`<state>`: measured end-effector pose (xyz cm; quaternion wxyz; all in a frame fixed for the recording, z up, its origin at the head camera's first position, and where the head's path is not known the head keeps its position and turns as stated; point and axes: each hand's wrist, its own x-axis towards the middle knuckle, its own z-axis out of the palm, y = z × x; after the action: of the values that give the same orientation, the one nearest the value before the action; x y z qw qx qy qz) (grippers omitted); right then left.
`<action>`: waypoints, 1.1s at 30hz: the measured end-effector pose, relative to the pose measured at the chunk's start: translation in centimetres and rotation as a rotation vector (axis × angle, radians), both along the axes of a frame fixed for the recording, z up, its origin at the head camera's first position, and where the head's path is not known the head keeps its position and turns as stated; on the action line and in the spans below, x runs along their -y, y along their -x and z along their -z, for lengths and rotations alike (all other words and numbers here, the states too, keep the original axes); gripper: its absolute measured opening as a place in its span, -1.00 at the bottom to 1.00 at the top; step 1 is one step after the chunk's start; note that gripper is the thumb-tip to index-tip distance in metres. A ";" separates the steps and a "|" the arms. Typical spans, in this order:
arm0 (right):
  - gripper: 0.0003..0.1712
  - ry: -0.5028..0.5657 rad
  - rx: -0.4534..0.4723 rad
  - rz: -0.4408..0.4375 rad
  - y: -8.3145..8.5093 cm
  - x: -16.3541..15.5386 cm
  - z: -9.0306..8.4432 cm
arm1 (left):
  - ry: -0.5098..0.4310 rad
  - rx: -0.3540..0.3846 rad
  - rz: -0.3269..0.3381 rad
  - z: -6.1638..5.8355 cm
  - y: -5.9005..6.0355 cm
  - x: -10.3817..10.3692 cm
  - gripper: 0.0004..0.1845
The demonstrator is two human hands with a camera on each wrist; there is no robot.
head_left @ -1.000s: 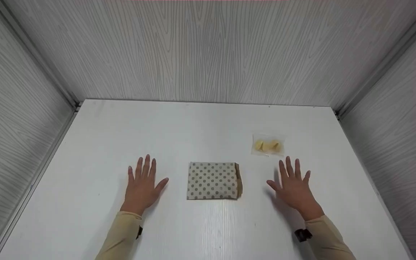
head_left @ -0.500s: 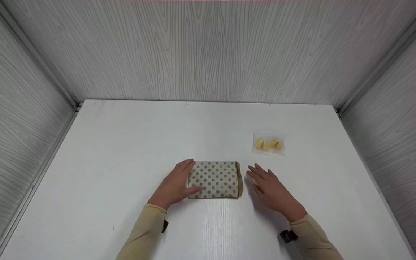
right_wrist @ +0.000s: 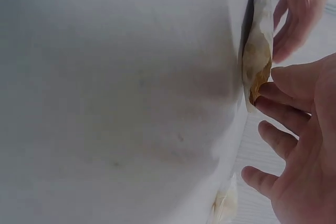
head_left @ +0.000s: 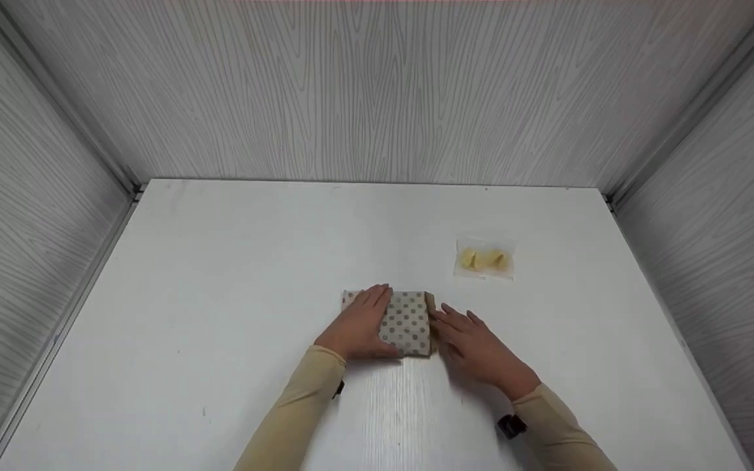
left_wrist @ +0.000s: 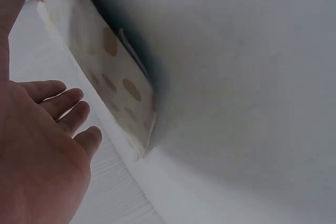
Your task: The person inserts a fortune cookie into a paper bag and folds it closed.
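A flat, rectangular pale paper bag with grey-brown polka dots is lying on the table in the middle of the near half, its long side running left to right and its brown inner paper showing along the right end. The left hand is spanning the left part of the bag from above, its fingers reaching toward the far edge and its thumb lying along the near edge; in the left wrist view those fingers are bending only loosely, and they are not gripping anything. The right hand is meeting the bag's brown end with its foremost fingertips, its fingers lying fairly straight; in the right wrist view the thumb is staying just beside that end, and its exact contact is hard to tell. Beyond the right hand, a clear, rectangular plastic packet is lying flat, apart from both hands and holding two yellow folded pieces side by side. Beige long sleeves are covering both forearms, and a small black device is sitting at the right wrist. Underneath everything, a smooth white table is stretching back to pale grey wood-grain panels, which are enclosing it at the back and on both sides.
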<state>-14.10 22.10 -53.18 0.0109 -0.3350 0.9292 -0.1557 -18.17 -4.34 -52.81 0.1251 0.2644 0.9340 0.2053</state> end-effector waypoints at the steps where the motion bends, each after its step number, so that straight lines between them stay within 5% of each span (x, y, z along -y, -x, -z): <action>1: -0.47 -0.008 0.006 -0.001 0.0 0.0 0.0 | 0.011 0.001 0.005 0.0 0.1 -0.2 0.29; 16: -0.45 -0.095 -0.006 -0.063 0.0 -0.8 0.5 | 0.094 0.010 0.079 0.8 1.0 -2.0 0.40; 24: -0.44 -0.138 -0.045 -0.108 0.1 -1.2 0.9 | 0.076 0.009 0.072 0.4 0.9 -2.0 0.33; 33: -0.43 -0.157 0.014 -0.089 0.1 -1.1 0.6 | 0.024 -0.031 0.081 0.1 1.3 -1.9 0.28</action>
<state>-14.16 23.17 -53.82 0.0507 -0.3729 0.9227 -0.0842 -19.49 -2.47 -52.96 0.1221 0.3038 0.9266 0.1849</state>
